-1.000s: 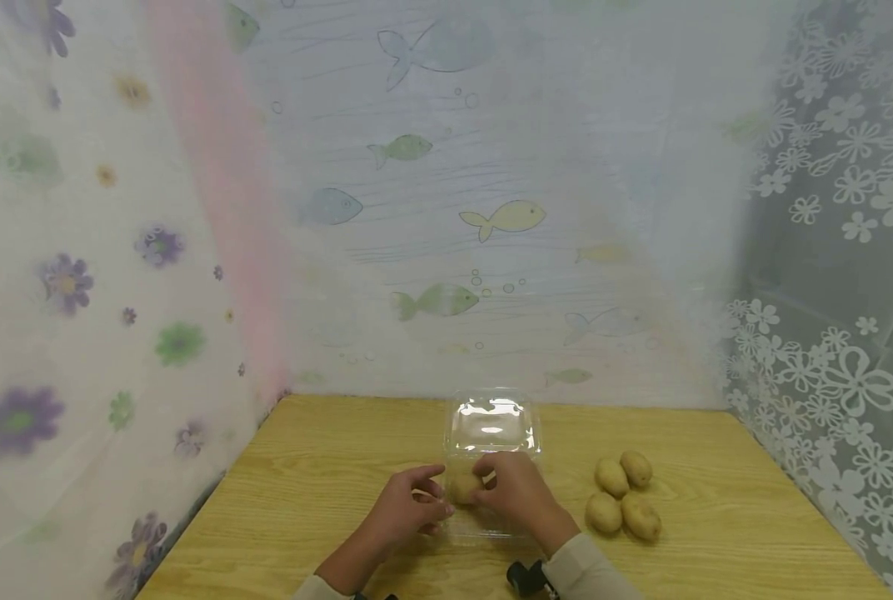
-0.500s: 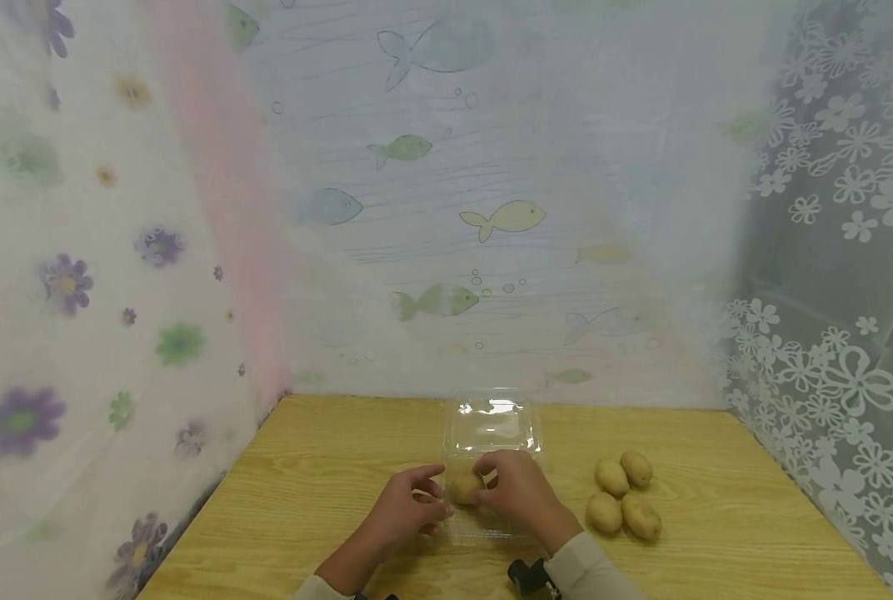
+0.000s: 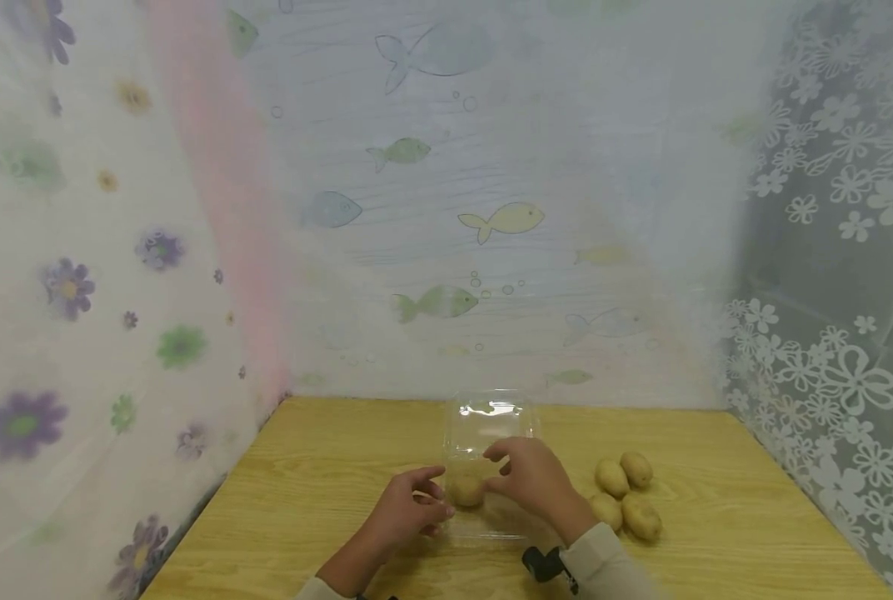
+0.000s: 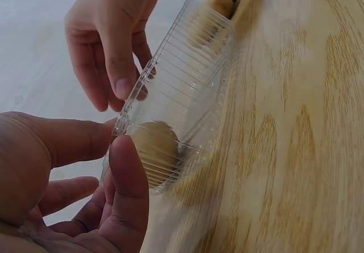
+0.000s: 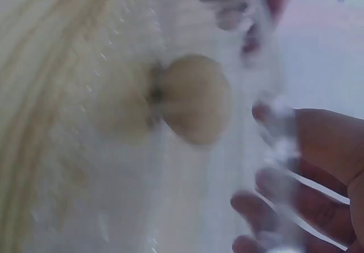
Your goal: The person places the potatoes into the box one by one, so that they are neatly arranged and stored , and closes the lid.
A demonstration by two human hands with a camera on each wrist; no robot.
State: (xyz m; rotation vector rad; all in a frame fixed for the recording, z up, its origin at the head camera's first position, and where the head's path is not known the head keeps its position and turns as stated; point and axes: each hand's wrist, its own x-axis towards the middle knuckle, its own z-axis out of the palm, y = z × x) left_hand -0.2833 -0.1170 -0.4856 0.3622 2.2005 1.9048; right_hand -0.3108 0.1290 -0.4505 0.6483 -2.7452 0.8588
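Observation:
A clear plastic clamshell box [image 3: 491, 528] stands on the table, its lid [image 3: 491, 421] folded back toward the wall. One potato [image 3: 466, 492] lies inside, at the left; the left wrist view shows this potato [image 4: 156, 150] through the ribbed wall. My left hand [image 3: 407, 510] pinches the box's left rim between thumb and finger. Over the box, just right of the potato, my right hand [image 3: 538, 482] hovers with thumb and fingers apart, holding nothing. The right wrist view is blurred, but a gap shows between the potato [image 5: 196, 99] and the right fingers [image 5: 307, 202].
Several loose potatoes [image 3: 640, 517] sit in a cluster on the wood-grain table [image 3: 746, 500], right of the box. A pale curtain with fish prints [image 3: 506, 317] hangs behind the table. Flower-printed sheets [image 3: 72, 350] close off the sides.
My right hand has let go of the potato in the box and moved slightly right, its fingers spreading. The left hand has stayed at the rim.

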